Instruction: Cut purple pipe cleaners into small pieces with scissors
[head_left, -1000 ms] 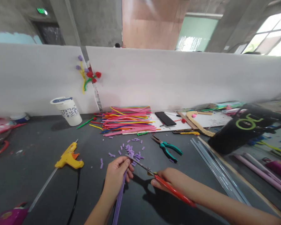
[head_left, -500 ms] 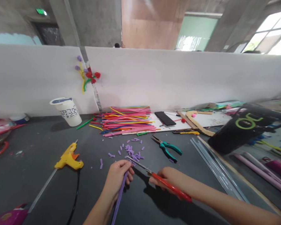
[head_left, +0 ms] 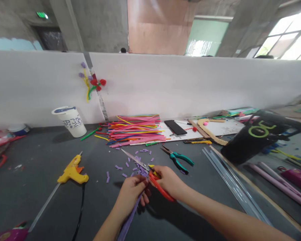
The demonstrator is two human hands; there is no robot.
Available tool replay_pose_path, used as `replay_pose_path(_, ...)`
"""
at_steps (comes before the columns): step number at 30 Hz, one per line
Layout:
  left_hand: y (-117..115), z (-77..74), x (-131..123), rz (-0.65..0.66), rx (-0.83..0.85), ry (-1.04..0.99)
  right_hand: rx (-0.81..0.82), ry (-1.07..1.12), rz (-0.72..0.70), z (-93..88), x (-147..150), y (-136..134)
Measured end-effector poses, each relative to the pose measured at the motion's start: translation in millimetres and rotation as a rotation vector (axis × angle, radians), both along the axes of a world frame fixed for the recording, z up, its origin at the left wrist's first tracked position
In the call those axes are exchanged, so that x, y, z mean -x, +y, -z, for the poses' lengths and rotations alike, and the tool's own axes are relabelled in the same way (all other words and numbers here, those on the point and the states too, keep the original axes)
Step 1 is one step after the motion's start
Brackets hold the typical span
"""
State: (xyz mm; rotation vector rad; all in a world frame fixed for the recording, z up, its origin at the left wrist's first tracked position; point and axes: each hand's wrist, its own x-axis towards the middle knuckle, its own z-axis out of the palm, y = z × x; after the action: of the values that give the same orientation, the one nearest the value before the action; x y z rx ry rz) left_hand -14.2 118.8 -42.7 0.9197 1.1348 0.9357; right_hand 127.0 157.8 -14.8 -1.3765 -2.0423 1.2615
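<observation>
Yellow plastic marked the glue gun (head_left: 72, 171) at the left of the bench (head_left: 40, 157), its tip pointing away, with a white cup (head_left: 72, 124) standing behind it. Purple strips (head_left: 127, 224) ran up from the near edge of view into the left hand (head_left: 132, 192), whose thumb was pressed to its curled fingers, pinching the bundle near its far end. Purple snippets (head_left: 127, 164) lay scattered just beyond that hand, in front of a pile of coloured stems (head_left: 137, 130). Red-handled scissors (head_left: 158, 185) pointed away over the snippets, blades apparently together; whether they touched the strips could not be made out. The right hand (head_left: 169, 182) was wrapped round the handles.

Cutting well seemed to call for strip ends held level, only a short, even length left past the pinch, and the blades brought square across, clear of the left fingertips. A firm grip would likely keep the strips from fanning apart.

Farther right lay a phone (head_left: 175, 127), teal pliers (head_left: 183, 156) and clear rods (head_left: 225, 177).
</observation>
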Motion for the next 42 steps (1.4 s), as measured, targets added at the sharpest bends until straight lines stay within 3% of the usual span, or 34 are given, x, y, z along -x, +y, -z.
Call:
replay_pose_path(9,-1,-0.2,-1,0.064,0.010,0.003,0.063,0.018,-0.113,-1.3,-8,3)
replay_pose_path(18,-1,-0.4,0,0.059,-0.016,-0.016,0.138,0.009,-0.098,-13.0,-16,11)
replay_pose_path(27,-2,-1.0,1,0.109,0.020,-0.025,0.169,0.049,-0.094,-12.1,-14,10)
replay_pose_path(35,-1,-7.0,3,-0.079,0.021,-0.067,0.190,0.107,-0.024,-10.0,-19,15)
replay_pose_path(42,-2,-8.8,1,-0.112,-0.007,-0.044,0.183,0.166,0.060,0.9,-9,7)
